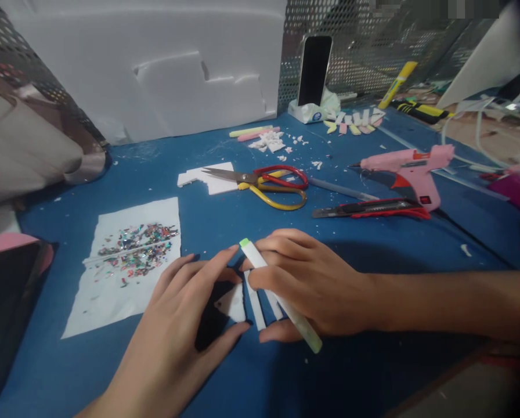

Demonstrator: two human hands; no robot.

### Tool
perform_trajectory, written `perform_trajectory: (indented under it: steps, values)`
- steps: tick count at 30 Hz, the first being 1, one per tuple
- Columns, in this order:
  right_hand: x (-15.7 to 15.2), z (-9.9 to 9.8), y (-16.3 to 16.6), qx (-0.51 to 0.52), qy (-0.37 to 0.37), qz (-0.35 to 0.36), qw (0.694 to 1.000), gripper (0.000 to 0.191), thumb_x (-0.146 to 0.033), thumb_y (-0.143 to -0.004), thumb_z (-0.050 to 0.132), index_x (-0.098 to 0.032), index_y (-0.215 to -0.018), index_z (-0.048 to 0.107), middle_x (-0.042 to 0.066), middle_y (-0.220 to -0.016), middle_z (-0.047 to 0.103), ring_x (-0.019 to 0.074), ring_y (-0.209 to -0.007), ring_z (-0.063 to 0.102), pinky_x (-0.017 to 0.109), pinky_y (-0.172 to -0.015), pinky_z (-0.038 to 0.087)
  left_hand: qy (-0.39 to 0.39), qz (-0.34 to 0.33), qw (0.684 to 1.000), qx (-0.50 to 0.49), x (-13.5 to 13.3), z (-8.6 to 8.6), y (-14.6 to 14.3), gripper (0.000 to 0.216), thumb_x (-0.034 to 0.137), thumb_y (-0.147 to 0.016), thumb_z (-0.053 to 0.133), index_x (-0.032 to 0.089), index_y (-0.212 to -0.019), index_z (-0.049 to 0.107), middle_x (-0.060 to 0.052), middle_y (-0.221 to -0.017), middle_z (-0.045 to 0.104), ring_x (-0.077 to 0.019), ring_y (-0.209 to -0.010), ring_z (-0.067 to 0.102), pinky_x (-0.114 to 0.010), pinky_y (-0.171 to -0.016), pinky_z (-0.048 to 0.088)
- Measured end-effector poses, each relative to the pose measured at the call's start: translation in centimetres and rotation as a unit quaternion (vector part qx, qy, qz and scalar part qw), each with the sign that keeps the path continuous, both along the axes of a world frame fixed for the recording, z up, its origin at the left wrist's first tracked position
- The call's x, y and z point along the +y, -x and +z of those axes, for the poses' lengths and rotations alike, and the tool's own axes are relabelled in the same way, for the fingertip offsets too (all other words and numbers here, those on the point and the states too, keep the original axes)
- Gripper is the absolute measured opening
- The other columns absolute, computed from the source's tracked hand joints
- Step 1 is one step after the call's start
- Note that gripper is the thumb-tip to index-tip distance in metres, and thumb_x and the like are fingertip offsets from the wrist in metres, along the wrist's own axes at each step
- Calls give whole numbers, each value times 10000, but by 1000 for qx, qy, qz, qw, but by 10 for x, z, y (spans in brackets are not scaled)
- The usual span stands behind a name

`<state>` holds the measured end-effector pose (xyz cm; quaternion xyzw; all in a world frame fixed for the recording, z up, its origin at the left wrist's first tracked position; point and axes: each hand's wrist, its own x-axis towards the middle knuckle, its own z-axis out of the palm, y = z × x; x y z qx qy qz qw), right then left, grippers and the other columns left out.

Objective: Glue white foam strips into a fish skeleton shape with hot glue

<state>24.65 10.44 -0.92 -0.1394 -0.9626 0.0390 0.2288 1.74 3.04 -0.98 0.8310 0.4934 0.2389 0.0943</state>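
Note:
My right hand (306, 284) is closed around a thin white stick with a light green tip (252, 252), which runs slantwise under the fingers to a pale green end near the table's front. My left hand (186, 316) lies beside it, fingers spread and pressing on small white foam pieces (234, 303) on the blue table (225, 232). Two narrow white foam strips (255, 305) lie between the hands, touching the right thumb.
A white paper sheet with glitter flakes (129, 255) lies to the left. Behind are red-and-yellow scissors (268, 183) on a foam scrap, a red utility knife (373, 208), a pink glue gun (410, 168), a propped phone (314, 69) and a large white foam board (155, 69).

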Motion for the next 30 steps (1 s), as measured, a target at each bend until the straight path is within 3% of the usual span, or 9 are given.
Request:
perform_trajectory:
  steps: [16,23,27,30]
  values:
    - [1,0,1,0,17,-5,1000,411,-520,-896,554,-176,-1106,476,45,-976,556,213,-1051,462,358,-1001,329,9,3,1000,0,2,-1,0,631,414,-901,591,227,-1441,322,-71,-1244,620,-255,-1127,565,-491,-1037,382]
    - [0,0,-4,21,27,-17,999,490,-574,-850,587,-178,-1110,464,58,-1030,597,225,-1083,489,385,-1005,347,17,-6,1000,4,1,0,2,633,343,-895,623,216,-1435,319,-52,-1214,607,-204,-1112,546,-443,-1080,326]
    - [6,7,-15,75,68,-42,994,569,-595,-754,690,-190,-1081,463,55,-1037,636,234,-1042,547,400,-954,391,24,-13,1000,7,0,1,3,608,321,-903,614,210,-1429,331,-33,-1115,611,-184,-1066,552,-439,-1098,310]
    - [13,11,-23,156,106,-46,981,627,-539,-683,777,-210,-1109,455,63,-1044,652,240,-979,596,442,-921,418,22,-13,999,20,1,2,4,639,360,-900,612,195,-1443,319,-56,-1180,587,-201,-1102,538,-441,-1099,317]
